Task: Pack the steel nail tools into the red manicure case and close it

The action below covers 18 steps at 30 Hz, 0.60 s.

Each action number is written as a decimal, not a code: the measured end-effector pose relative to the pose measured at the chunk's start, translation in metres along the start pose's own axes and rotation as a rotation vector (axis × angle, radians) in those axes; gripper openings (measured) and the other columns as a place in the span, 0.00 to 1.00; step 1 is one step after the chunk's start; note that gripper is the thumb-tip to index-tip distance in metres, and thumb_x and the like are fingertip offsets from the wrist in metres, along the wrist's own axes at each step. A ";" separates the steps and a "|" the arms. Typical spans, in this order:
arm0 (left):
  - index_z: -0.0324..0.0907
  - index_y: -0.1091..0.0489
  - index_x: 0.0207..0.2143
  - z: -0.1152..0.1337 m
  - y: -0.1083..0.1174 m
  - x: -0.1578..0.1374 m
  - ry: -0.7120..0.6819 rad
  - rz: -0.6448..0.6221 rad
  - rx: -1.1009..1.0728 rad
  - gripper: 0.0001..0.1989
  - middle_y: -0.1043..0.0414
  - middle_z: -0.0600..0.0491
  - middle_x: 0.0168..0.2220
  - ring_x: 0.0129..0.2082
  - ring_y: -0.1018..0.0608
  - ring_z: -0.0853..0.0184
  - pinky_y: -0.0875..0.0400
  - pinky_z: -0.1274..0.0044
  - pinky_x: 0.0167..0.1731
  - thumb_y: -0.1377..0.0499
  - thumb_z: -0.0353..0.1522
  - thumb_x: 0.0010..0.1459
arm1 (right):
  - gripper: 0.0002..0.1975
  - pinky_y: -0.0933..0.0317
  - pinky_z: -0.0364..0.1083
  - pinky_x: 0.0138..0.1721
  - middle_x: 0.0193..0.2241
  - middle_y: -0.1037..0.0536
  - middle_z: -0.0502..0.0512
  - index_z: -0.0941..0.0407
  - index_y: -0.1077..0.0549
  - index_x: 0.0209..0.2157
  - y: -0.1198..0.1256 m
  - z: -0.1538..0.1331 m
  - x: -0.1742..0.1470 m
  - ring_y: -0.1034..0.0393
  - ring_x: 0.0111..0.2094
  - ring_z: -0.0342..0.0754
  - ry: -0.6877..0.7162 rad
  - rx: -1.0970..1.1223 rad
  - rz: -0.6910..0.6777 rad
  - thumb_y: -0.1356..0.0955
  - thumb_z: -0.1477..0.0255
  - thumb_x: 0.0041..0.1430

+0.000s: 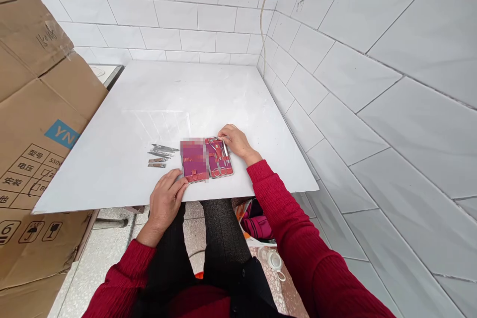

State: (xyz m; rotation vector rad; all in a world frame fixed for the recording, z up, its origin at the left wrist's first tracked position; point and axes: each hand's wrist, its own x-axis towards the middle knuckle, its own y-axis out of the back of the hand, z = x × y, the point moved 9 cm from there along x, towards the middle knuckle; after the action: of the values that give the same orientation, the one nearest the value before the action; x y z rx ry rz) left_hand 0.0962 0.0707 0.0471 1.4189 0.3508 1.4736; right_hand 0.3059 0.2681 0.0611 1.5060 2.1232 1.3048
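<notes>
A manicure case [194,168] with a dark red lining lies open on the white table, part of its left half blurred out. In its right half sit a pair of scissors [219,171] and several slim metal tools. My left hand [166,198] holds the case's lower left corner, fingers bent together. At the upper right corner, the fingers of my right hand [235,140] are closed over the top end of a slim silver tool [225,150]; what they grip is hidden. Left of the case lie two nail clippers [156,165] and several thin metal tools [163,149].
The white table [223,89] meets tiled walls behind and at the right. A large cardboard box [44,109] stands along the left side. A cable [263,15] hangs in the corner. Below the table's front edge is a bag with pink cloth [257,223].
</notes>
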 end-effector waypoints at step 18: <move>0.45 0.25 0.44 0.006 -0.001 0.009 -0.031 -0.054 -0.023 0.11 0.24 0.45 0.58 0.62 0.25 0.54 0.29 0.57 0.61 0.46 0.37 0.72 | 0.05 0.40 0.47 0.44 0.41 0.24 0.54 0.54 0.26 0.38 0.006 0.004 -0.010 0.33 0.45 0.50 0.027 -0.041 -0.075 0.33 0.77 0.65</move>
State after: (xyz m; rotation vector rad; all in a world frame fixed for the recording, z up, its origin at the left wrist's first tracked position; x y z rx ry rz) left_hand 0.1040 0.0756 0.0535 1.4023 0.3487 1.4066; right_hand 0.3171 0.2618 0.0608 1.3866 2.1337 1.3421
